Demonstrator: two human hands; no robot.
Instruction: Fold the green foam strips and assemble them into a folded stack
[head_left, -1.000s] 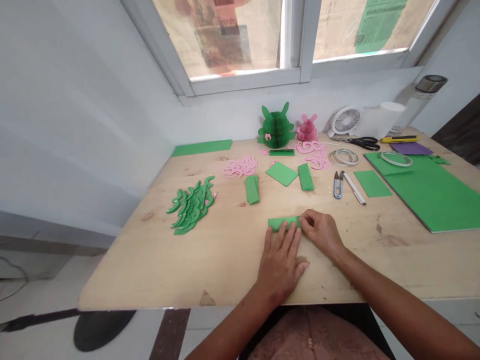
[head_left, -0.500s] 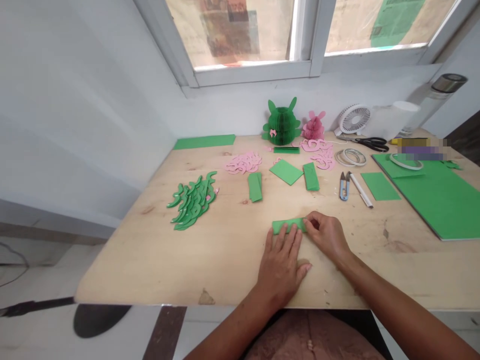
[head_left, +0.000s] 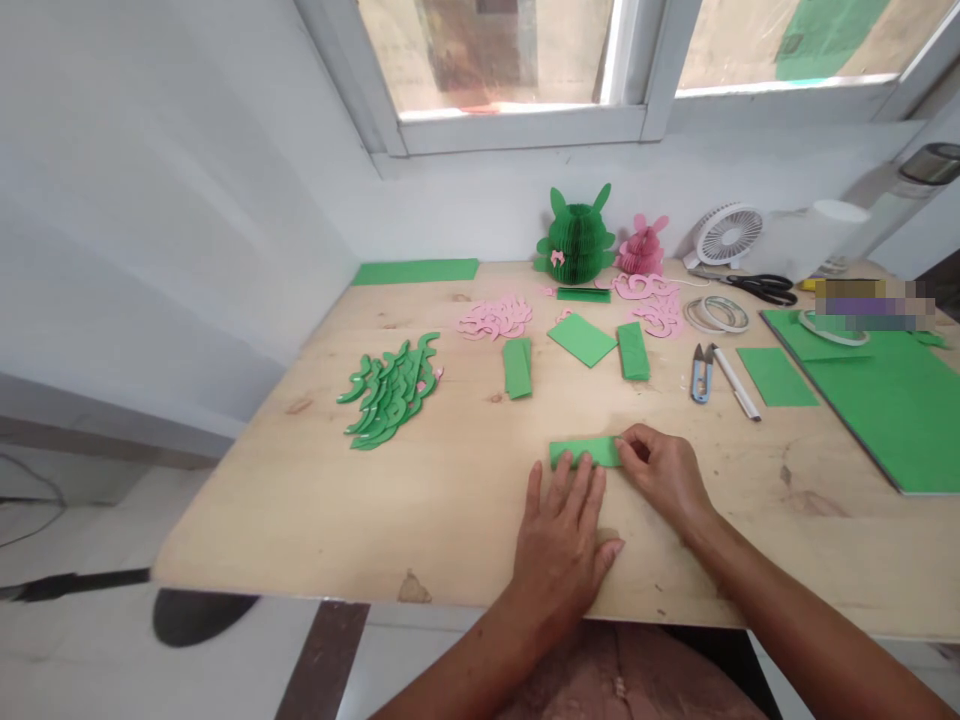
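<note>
"Pinched or loose, that right hand (head_left: 664, 475)?"

"Pinched. On my feed, thumb and forefinger close on the three o'clock end of the green strip (head_left: 596, 449), the other fingers curled in. The left hand (head_left: 559, 540) is open and grips nothing; its fingertips touch the strip's near edge."

"How do they sit?"

"Left lies palm down on the table (head_left: 450, 500), fingers parted toward twelve, thumb out toward two. The right forearm runs in from between four and five o'clock, its fingertips aimed at ten."

"And the strip itself?"

"Flat, long side from nine to three, at twelve o'clock from the left hand. Fingertips hide part of it, and I can't tell from here how many layers it has."

"What do I have around it?"

"Clocking from the strip: folded green pieces (head_left: 517, 368) at eleven, a green card (head_left: 582, 340) at twelve, a green rectangle (head_left: 634, 352) at one, and blue snips (head_left: 701, 395) at two with a white pen (head_left: 736, 384) just beside. Scalloped green cutouts (head_left: 394, 395) are piled between nine and ten. Farthest, a green honeycomb figure (head_left: 577, 245) stands at twelve, and a white fan (head_left: 727, 235) at one."
</note>
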